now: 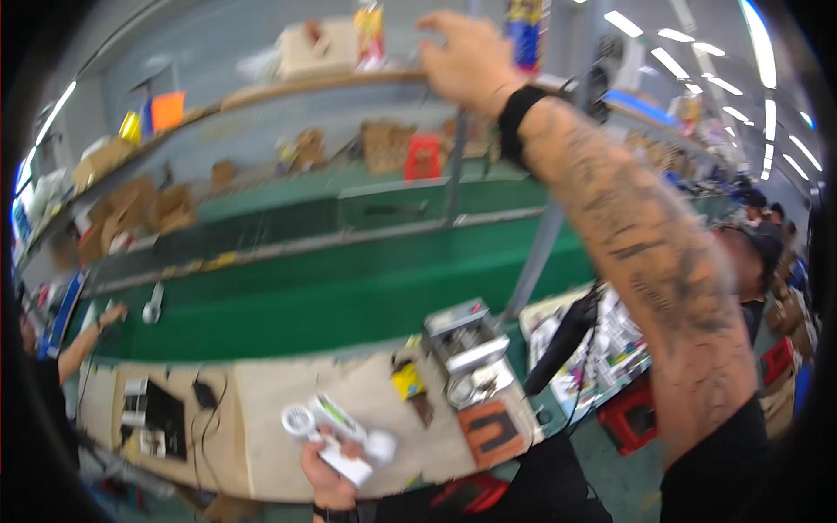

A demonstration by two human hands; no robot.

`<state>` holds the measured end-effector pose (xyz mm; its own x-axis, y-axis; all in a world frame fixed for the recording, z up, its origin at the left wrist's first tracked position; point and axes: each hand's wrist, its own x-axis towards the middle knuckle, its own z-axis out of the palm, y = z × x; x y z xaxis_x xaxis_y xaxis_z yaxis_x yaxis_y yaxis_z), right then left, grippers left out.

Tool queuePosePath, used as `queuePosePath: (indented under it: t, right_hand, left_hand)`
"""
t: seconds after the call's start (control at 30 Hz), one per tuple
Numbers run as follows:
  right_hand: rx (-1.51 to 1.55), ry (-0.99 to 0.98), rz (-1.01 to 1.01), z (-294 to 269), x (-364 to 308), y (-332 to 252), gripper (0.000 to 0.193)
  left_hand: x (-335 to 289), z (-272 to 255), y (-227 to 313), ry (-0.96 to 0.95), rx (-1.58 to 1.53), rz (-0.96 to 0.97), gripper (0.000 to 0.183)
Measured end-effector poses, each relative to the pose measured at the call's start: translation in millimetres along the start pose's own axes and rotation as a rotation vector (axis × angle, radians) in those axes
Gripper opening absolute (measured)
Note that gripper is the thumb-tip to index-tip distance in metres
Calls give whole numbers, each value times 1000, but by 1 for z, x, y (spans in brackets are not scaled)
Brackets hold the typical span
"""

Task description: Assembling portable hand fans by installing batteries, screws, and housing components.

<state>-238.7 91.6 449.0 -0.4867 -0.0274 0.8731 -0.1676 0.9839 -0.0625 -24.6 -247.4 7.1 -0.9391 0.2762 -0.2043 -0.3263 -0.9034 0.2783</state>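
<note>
Low over the pale bench, my left hand point(330, 475) is closed around a white handheld fan point(299, 422) with a round grilled head. Other white parts lie against it in the same grip, and their edges blur together. My right hand point(468, 63) is raised at the upper shelf point(327, 88), fingers curved and apart, with nothing visible between them. Near it on the shelf are a beige box point(318, 50), a red-and-yellow packet point(370, 39) and a blue-and-yellow package point(524, 35).
A green conveyor belt point(349, 301) runs behind the bench. On the bench sit a grey metal box point(466, 336), a brown slotted block point(493, 433), a yellow-and-brown tool point(410, 383) and cables. A grey post point(534, 261) rises at right. A co-worker's hand point(112, 315) is at the left.
</note>
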Motion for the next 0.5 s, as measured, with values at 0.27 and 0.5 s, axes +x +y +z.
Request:
queuePosePath:
  t: [0.27,0.5]
  right_hand:
    - [49,-67,112,-40,55,13,23]
    - [-14,-318,90,-38,53,-46,30]
  left_hand:
    - [37,-9,-14,144,159,31,22]
    - [23,11,0,283,-29,30,20]
